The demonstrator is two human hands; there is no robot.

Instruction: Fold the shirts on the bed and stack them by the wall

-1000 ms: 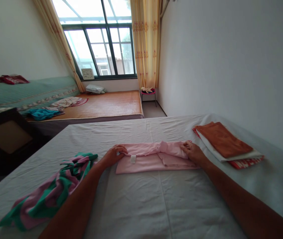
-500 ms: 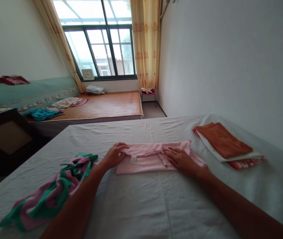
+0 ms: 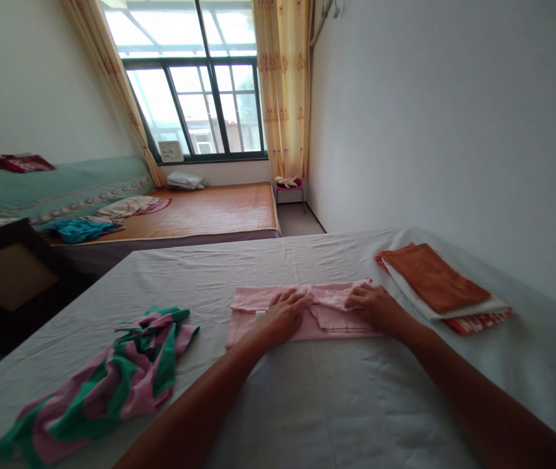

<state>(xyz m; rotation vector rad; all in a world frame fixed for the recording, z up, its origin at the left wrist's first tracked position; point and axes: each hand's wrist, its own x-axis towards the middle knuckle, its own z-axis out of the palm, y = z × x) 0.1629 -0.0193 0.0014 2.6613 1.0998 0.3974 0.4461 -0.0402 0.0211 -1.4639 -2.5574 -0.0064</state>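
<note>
A pink shirt [image 3: 339, 319] lies folded into a wide strip on the white sheet, a small white label [image 3: 260, 317] showing near its left end. My left hand [image 3: 284, 318] rests flat on the shirt's middle, fingers stretched out and holding nothing. At the right end, my right hand [image 3: 374, 307] has its fingers bent onto the upper folded layer and grips it; the thumb is mostly hidden. Left of the shirt, a crumpled pink-and-green striped garment [image 3: 112, 384] lies apart from both hands.
A stack of folded clothes [image 3: 446, 280], rust-brown on top, lies at the right. The white sheet [image 3: 307, 417] covers the work surface. Beyond its far edge stand a mat-covered bed [image 3: 209, 208] and a small stool [image 3: 290, 185]. A dark cabinet [image 3: 14, 280] is at the left.
My left hand has left the shirt's left end and moved right onto its middle. My right hand has shifted right to the right end, where the part sticking out is now drawn in.
</note>
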